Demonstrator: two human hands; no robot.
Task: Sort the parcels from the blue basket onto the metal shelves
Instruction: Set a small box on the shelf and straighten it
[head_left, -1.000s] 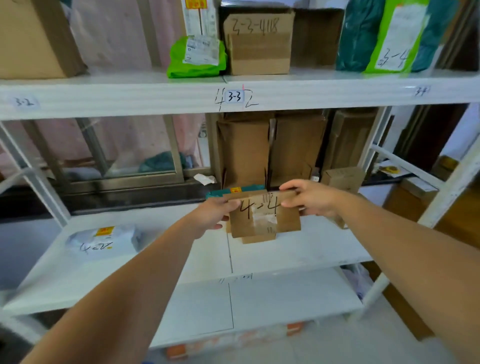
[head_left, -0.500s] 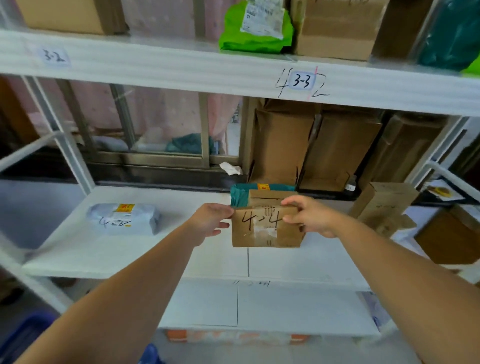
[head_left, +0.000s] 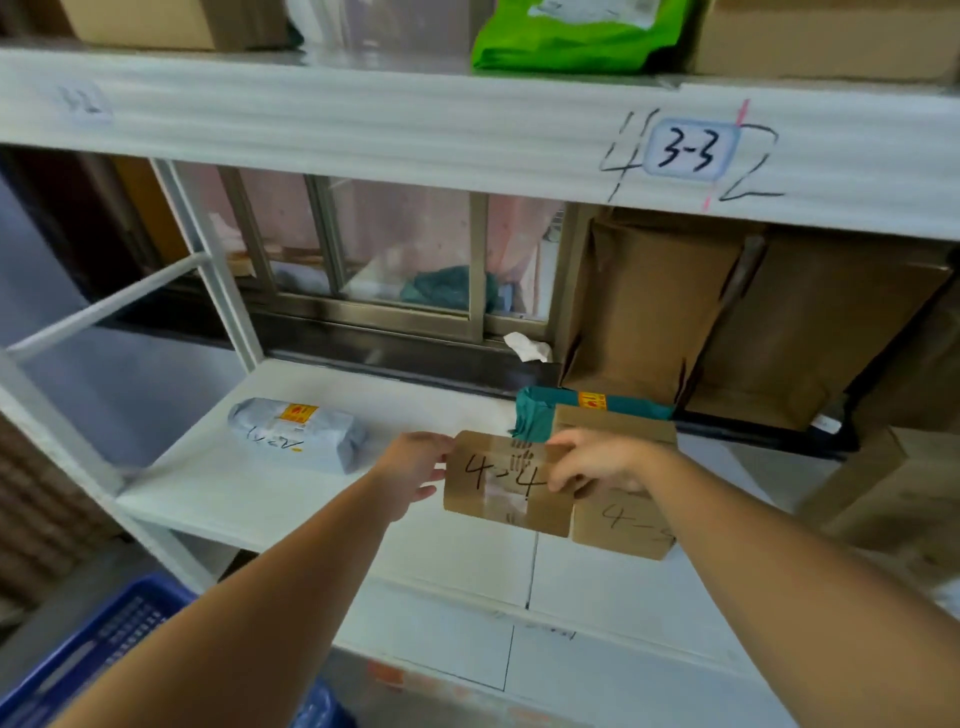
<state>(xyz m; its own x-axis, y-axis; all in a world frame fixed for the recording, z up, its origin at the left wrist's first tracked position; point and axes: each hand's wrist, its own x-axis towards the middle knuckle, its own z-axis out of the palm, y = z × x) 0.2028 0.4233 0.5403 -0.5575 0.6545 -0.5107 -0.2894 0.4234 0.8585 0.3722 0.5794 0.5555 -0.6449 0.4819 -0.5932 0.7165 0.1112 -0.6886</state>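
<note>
Over the shelf (head_left: 249, 499), left fingers (head_left: 432, 474) and right fingers (head_left: 566, 474) pinch a flat cardboard parcel (head_left: 498, 501).

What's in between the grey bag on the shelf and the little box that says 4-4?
The left hand, holding the left edge of the box. Otherwise there is only bare white shelf next to the grey bag. The head view shows it.

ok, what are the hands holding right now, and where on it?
Both grip the small brown cardboard parcel marked 4-4: left hand on its left edge, right hand on its upper right corner.
</note>
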